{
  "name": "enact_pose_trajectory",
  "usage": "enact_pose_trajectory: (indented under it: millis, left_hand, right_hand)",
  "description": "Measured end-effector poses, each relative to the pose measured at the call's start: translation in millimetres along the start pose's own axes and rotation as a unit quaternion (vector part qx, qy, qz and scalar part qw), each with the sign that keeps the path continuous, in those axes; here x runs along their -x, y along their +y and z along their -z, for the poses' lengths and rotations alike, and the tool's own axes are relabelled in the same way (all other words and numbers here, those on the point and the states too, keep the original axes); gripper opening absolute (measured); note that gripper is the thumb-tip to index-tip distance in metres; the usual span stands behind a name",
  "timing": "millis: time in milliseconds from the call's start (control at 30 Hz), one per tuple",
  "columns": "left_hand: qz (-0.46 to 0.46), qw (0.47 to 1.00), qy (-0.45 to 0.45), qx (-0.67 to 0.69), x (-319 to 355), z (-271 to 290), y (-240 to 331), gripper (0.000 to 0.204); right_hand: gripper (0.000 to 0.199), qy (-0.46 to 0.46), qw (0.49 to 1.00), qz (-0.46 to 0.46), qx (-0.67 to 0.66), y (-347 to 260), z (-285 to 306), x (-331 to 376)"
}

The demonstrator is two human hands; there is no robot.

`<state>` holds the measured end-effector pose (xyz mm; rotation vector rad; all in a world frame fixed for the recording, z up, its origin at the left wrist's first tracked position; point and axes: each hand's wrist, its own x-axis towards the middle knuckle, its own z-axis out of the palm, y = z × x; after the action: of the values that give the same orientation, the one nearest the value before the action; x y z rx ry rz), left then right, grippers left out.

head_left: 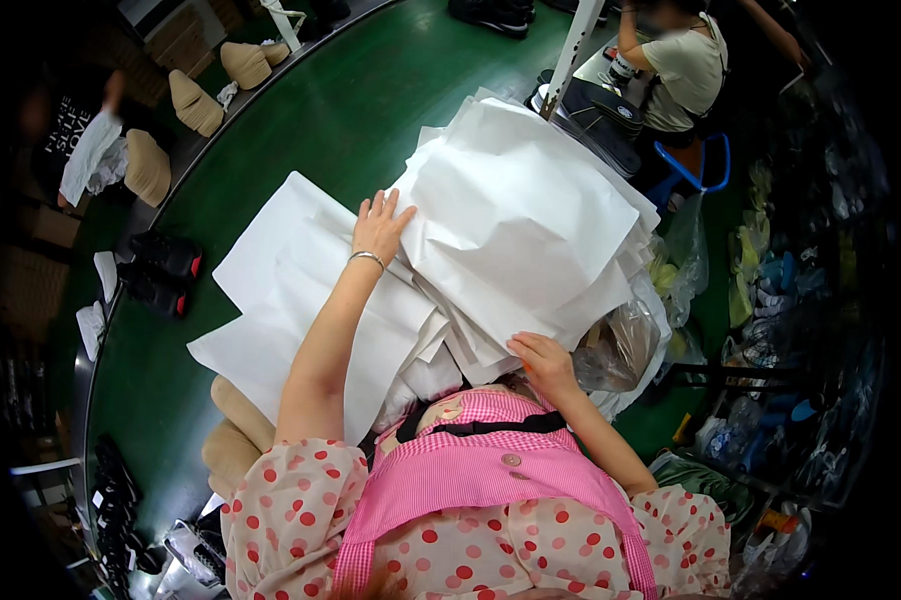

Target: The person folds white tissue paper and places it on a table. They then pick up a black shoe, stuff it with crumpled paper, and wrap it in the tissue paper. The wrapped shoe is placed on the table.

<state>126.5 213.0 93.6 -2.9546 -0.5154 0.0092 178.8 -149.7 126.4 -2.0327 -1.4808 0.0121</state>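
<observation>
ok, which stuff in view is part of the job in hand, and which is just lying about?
In the job:
- large white sheet pile, left hand and right hand at its edges
- white sheets to its left, probably

Apparently lying about:
- black shoes with red accents
- beige molded pieces by the left forearm
- clear plastic right of the pile

White sheets (520, 220) looked like matt, lightly creased paper | green table surface (320, 110) was smooth with a dull sheen | bracelet (366, 257) looked like shiny metal | clear bag (627, 343) was glossy, crinkled plastic | pink apron (540, 490) was matt cloth | dotted blouse (300, 510) was matt fabric
</observation>
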Motion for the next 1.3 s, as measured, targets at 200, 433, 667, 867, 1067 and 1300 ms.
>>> enact_pose_trajectory:
  millis: [200, 433, 667, 867, 1067, 1300]
  left_hand:
    - [0.167, 0.978, 0.044, 0.114, 6.1, 16.8, 15.0, 0.061]
    - [0.276, 0.739, 0.244, 0.564, 47.8, 51.8, 72.3, 0.048]
    - [0.307, 0.802, 0.162, 0.485, 53.1, 15.8, 73.3, 0.052]
    - [0.176, 0.936, 0.101, 0.289, 2.8, -8.5, 30.2, 0.051]
    - [0.301, 0.929, -0.088, 0.195, -24.9, -5.3, 23.3, 0.054]
    - [0.263, 0.912, 0.108, 0.296, -27.6, -5.4, -7.1, 0.024]
  right_hand:
    - [0.029, -0.042, 0.995, -0.061, -0.069, 8.9, -21.6, 3.7]
    - [0.028, 0.034, 0.980, -0.131, -0.148, -8.0, 33.5, -31.8]
    - [0.039, -0.185, 0.945, -0.136, -0.231, 12.9, 44.7, -36.4]
    - [0.034, -0.072, 0.787, -0.508, -0.343, 82.6, 9.5, -8.7]
    - [0.026, -0.108, 0.625, -0.607, -0.478, 64.1, -32.6, -2.7]
    - [0.027, -0.048, 0.623, -0.558, -0.547, 46.1, -50.0, 13.2]
